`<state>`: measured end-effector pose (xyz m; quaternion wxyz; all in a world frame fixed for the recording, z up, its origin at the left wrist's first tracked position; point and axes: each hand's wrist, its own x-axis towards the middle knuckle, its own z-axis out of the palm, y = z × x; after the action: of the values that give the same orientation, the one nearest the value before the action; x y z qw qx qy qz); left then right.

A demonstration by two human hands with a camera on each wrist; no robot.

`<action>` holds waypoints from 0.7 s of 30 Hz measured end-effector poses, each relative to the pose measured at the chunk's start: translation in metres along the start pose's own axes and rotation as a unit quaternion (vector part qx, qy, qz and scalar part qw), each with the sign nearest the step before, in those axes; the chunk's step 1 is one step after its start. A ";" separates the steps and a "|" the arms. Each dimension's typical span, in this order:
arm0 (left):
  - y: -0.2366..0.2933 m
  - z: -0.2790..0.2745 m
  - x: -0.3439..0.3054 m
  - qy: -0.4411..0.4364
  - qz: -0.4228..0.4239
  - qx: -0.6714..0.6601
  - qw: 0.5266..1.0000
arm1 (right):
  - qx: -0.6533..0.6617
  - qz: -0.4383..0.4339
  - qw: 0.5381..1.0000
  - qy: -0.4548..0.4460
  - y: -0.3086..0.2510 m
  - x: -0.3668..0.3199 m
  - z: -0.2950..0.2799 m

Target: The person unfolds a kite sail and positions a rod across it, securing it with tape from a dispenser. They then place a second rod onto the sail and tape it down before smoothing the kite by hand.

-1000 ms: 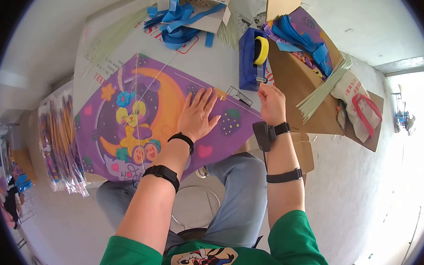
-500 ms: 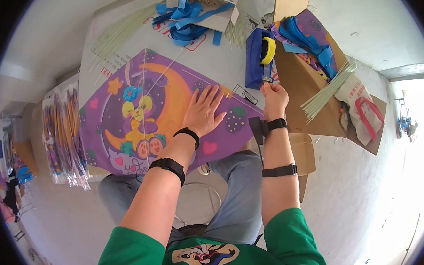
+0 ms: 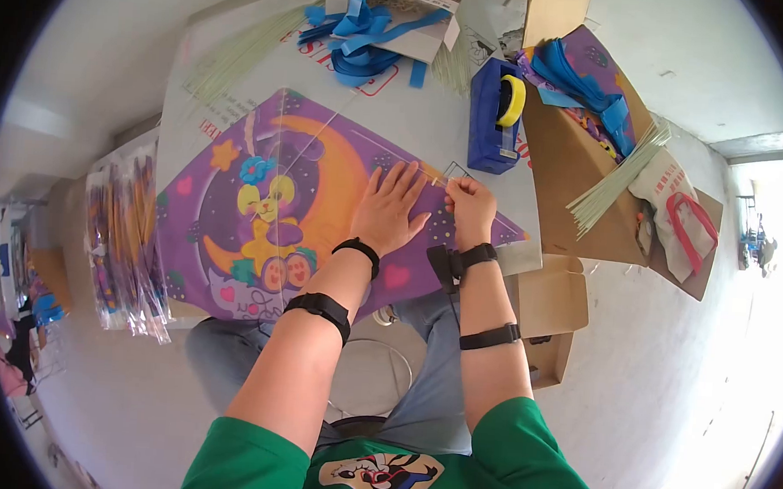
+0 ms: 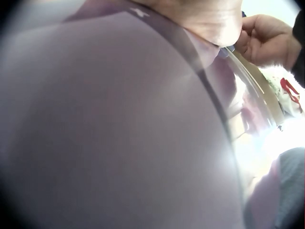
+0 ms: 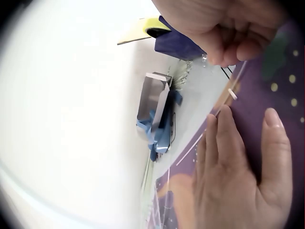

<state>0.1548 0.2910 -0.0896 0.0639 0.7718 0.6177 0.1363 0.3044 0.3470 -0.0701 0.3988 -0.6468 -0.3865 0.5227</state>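
R hand [image 3: 472, 205] pinching clear sliver [image 5: 205, 60], probably tape | L hand [image 3: 389, 213] flat, gripping nothing, on purple sheet [image 3: 323, 195] | white peg [image 5: 232, 94] between 2 hands, crosswise to sheet edge, L nearer

Likely a craft workroom, bagged goods [image 3: 127, 237], tape dispenser [image 3: 487, 120], thin rods [image 3: 621, 176], blue ribbons [image 3: 358, 18]

Purple sheet [image 4: 109, 129] blurred (left wrist view), cardboard panel [image 3: 558, 14] cropped by head view's edge
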 end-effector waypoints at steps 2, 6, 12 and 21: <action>0.001 -0.001 -0.001 -0.014 -0.006 -0.002 1.000 | -0.028 -0.004 1.000 0.006 0.007 0.002 0.004; 0.000 -0.001 0.000 -0.024 -0.006 0.008 1.000 | -0.053 -0.005 0.998 0.040 0.003 0.000 0.008; 0.001 -0.002 0.000 -0.030 -0.009 -0.002 1.000 | -0.068 -0.018 0.996 0.052 0.009 0.003 0.009; 0.001 -0.002 0.000 -0.027 -0.012 -0.015 0.999 | -0.105 -0.054 0.989 0.090 0.016 0.007 0.013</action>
<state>0.1549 0.2910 -0.0873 0.0941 0.7670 0.6225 0.1241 0.2943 0.3490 -0.0890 0.3897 -0.7076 -0.4364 0.3961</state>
